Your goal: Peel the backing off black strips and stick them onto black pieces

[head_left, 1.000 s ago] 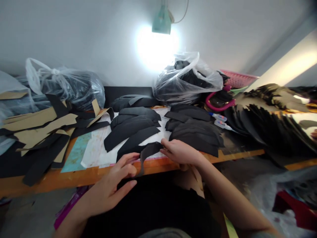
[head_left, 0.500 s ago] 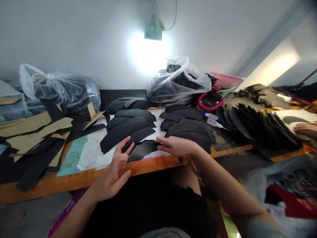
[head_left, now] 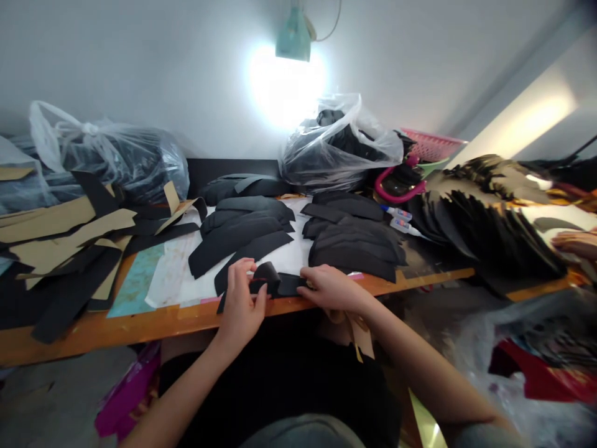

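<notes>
Black cut strip held crosswise between both hands, long axis along the bench edge; left hand narrow, fingers pinching the strip's curled end, nearest the curl; right hand fingers together on the other end, grip unclear; stacked black pieces just beyond the right hand

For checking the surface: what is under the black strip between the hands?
The black strip lies over white paper at the orange wooden table edge. What touches its underside cannot be seen: the strip, left hand and right hand cover it.
</notes>
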`<state>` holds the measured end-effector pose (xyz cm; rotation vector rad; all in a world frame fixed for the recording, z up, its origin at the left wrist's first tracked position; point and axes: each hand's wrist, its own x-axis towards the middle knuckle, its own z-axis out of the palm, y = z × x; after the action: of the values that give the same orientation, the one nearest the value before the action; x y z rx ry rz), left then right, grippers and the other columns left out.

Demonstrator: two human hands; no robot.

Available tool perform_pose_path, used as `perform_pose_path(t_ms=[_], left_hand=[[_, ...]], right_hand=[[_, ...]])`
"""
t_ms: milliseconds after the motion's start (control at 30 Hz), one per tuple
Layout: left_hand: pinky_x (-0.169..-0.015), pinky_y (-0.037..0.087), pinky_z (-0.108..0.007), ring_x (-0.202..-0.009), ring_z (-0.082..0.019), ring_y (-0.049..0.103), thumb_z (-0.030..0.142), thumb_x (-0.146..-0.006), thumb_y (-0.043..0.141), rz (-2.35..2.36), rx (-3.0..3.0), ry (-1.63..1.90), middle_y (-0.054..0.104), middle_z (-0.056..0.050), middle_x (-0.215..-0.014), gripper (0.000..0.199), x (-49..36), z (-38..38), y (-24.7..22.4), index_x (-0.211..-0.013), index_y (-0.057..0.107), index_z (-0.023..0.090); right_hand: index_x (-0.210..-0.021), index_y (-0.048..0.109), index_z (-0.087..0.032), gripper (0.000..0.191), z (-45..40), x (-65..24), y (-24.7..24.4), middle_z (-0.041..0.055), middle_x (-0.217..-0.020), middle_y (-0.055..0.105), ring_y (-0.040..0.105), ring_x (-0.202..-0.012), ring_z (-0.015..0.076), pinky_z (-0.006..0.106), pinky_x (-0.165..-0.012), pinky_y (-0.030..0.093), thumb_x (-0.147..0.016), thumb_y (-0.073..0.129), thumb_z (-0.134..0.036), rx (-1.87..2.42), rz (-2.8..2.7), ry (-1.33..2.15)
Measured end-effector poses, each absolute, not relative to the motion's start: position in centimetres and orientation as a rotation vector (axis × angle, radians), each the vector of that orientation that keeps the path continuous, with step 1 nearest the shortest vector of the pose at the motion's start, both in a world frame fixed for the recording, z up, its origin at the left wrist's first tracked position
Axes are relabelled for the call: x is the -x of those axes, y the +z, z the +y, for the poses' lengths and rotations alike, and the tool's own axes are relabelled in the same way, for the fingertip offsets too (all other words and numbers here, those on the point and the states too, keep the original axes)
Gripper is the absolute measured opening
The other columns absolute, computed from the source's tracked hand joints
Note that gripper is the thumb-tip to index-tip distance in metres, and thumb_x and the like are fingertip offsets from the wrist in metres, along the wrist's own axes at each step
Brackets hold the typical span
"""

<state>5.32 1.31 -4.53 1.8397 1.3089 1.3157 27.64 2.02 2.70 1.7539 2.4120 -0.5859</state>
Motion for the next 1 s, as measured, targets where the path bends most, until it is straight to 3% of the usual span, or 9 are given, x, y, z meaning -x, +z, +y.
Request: perform_pose_path(t_ms=[100, 200, 300, 467, 667, 800, 867, 1000], left_hand=[[-0.08, 0.064, -0.037, -0.112, -0.021, 0.063, 0.013, -0.087, 0.058, 1.344, -1.961, 1.243, 0.037, -0.017, -0.142, 0.048, -6.4, 1.7, -5.1, -0.131, 0.041, 0.023], [-0.071, 0.064, -0.038, -0.108, -0.024, 0.064, 0.021, -0.076, 0.074, 1.469, -1.956, 1.232, 0.023, -0.021, -0.152, 0.072, -7.4, 1.8, -4.8, -0.137, 0.034, 0.024], [-0.077, 0.064, -0.05, -0.104, -0.028, 0.065, 0.029, -0.057, 0.088, 1.63, -1.953, 1.247, 0.021, -0.024, -0.152, 0.102, -8.3, 2.2, -4.5, -0.139, 0.029, 0.023], [-0.087, 0.061, -0.053, -0.104, -0.025, 0.063, 0.044, -0.05, 0.092, 1.61, -1.892, 1.218, 0.021, -0.022, -0.151, 0.112, -8.2, 3.1, -4.6, -0.138, 0.026, 0.025], [-0.093, 0.06, -0.052, -0.106, -0.023, 0.062, 0.049, -0.065, 0.083, 1.52, -1.688, 1.112, 0.03, -0.017, -0.143, 0.097, -7.4, 3.0, -3.4, -0.139, 0.026, 0.024], [-0.076, 0.065, -0.037, -0.115, -0.025, 0.062, 0.041, -0.073, 0.076, 1.415, -1.683, 1.009, 0.034, -0.016, -0.144, 0.079, -5.7, 2.3, -2.2, -0.137, 0.033, 0.025], [-0.07, 0.064, -0.03, -0.117, -0.024, 0.062, 0.037, -0.077, 0.072, 1.335, -1.609, 0.976, 0.043, -0.012, -0.139, 0.064, -4.0, 2.1, -1.7, -0.133, 0.041, 0.027], [-0.068, 0.06, -0.024, -0.094, -0.017, 0.065, 0.042, -0.08, 0.072, 1.379, -1.437, 1.095, 0.06, -0.006, -0.108, 0.036, -0.6, 1.8, -1.1, -0.105, 0.059, 0.02]], right_hand=[[-0.085, 0.059, -0.019, 0.018, 1.6, -27.8, 2.7, 0.005, -0.078, 0.068, 0.062, -0.074, 0.0171, 0.026, -0.061, 0.028, -0.096, 0.059, -0.033, -1.757, 2.482, -0.699], [-0.084, 0.058, -0.019, 0.018, 1.5, -28.2, 2.9, 0.0043, -0.078, 0.066, 0.059, -0.073, 0.0157, 0.025, -0.062, 0.028, -0.097, 0.059, -0.032, -1.724, 2.543, -0.789], [-0.085, 0.059, -0.018, 0.015, 1.7, -28.8, 3.0, 0.0028, -0.077, 0.064, 0.055, -0.071, 0.0146, 0.025, -0.061, 0.029, -0.095, 0.06, -0.029, -1.681, 2.566, -0.919], [-0.091, 0.063, -0.015, 0.022, 1.9, -30.5, 2.6, 0.0006, -0.08, 0.061, 0.052, -0.072, 0.0134, 0.024, -0.064, 0.038, -0.097, 0.055, -0.035, -1.61, 2.587, -1.413], [-0.105, 0.065, -0.018, 0.035, 0.6, -31.7, 1.9, -0.0002, -0.08, 0.061, 0.049, -0.063, 0.012, 0.022, -0.053, 0.04, -0.098, 0.054, -0.051, -1.84, 2.325, -1.764], [-0.084, 0.06, -0.017, 0.031, -0.3, -32.3, 2.3, -0.0009, -0.077, 0.058, 0.051, -0.071, 0.0126, 0.024, -0.064, 0.041, -0.096, 0.058, -0.045, -1.891, 2.528, -1.618], [-0.077, 0.056, -0.017, 0.035, -0.5, -32.5, 2.7, -0.0029, -0.07, 0.052, 0.046, -0.066, 0.0116, 0.024, -0.061, 0.037, -0.096, 0.057, -0.046, -2.006, 2.53, -1.6], [-0.072, 0.052, -0.019, 0.041, -0.6, -32.3, 3.2, -0.0047, -0.066, 0.042, 0.037, -0.061, 0.0104, 0.024, -0.056, 0.03, -0.094, 0.058, -0.052, -2.328, 2.483, -1.585]])
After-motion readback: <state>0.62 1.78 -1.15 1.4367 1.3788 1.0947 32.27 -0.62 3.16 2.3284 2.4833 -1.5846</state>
